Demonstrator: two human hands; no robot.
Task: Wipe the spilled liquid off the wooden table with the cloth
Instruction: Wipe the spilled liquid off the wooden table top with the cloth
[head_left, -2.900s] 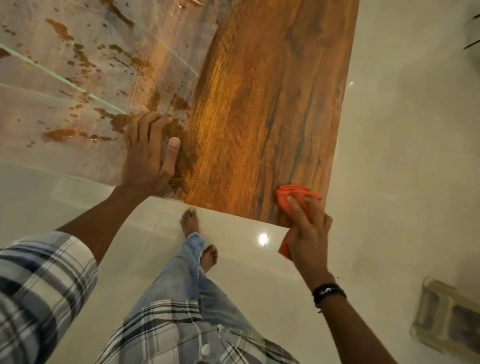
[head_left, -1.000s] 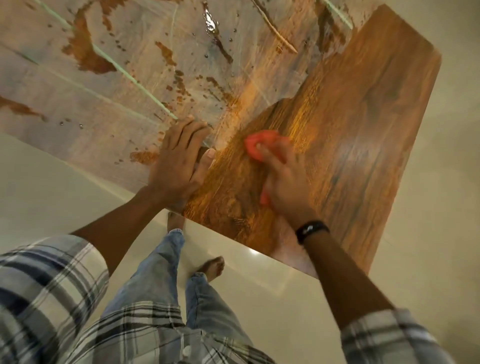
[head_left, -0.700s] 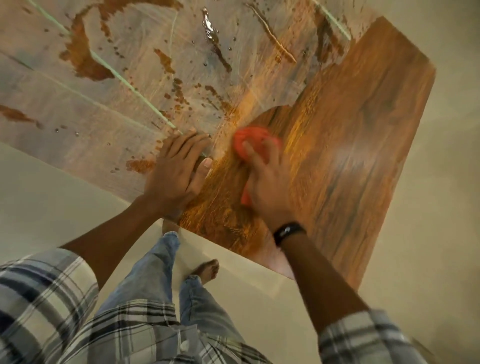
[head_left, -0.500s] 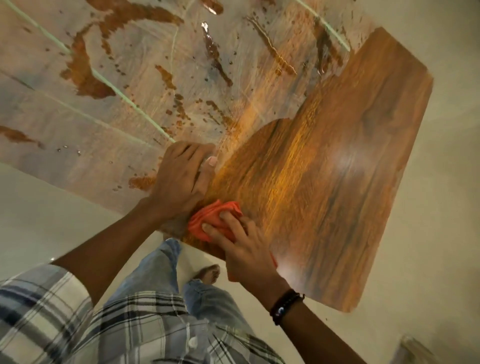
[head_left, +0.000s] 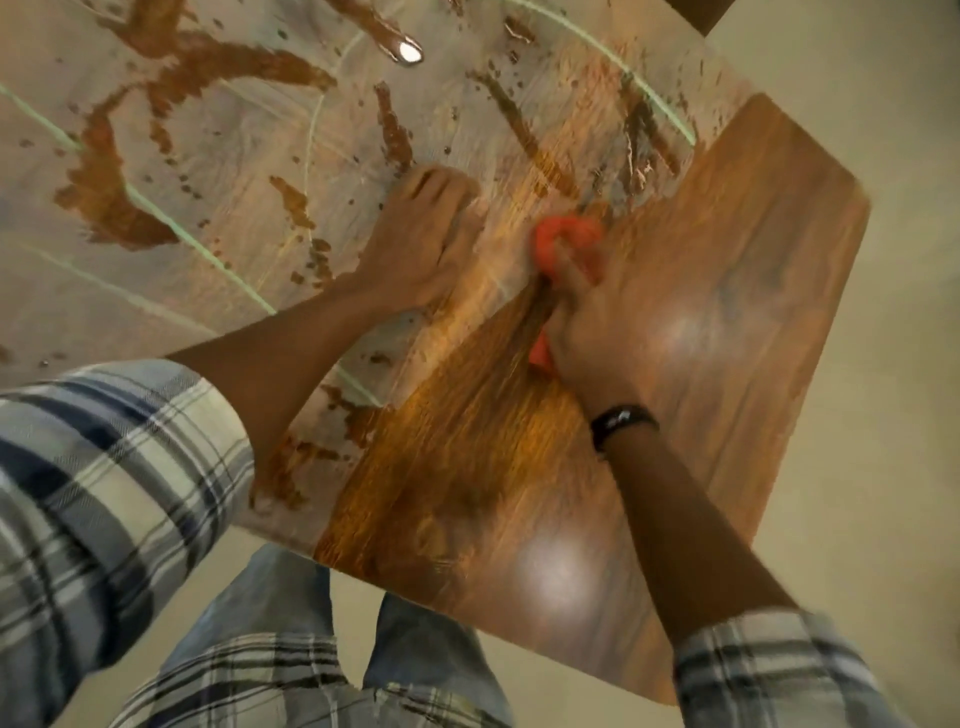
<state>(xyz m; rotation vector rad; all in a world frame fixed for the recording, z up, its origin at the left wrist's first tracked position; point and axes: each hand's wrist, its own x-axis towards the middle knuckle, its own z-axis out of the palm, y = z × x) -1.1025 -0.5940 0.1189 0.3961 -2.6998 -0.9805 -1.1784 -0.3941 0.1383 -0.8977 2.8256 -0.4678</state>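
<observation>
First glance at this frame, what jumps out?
The orange cloth stands out, bunched under the right hand near the middle of the wooden table, at the border between the clear brown wood on the right and the hazy wet part. Brown streaks and splatters of spilled liquid cover the upper left, where the left hand presses flat.

The right hand (head_left: 589, 322) is blurred and covers most of the orange cloth (head_left: 566, 236), so its fingers cannot be told apart. The counter (head_left: 727, 291) is cut off at the far and left edges.
</observation>
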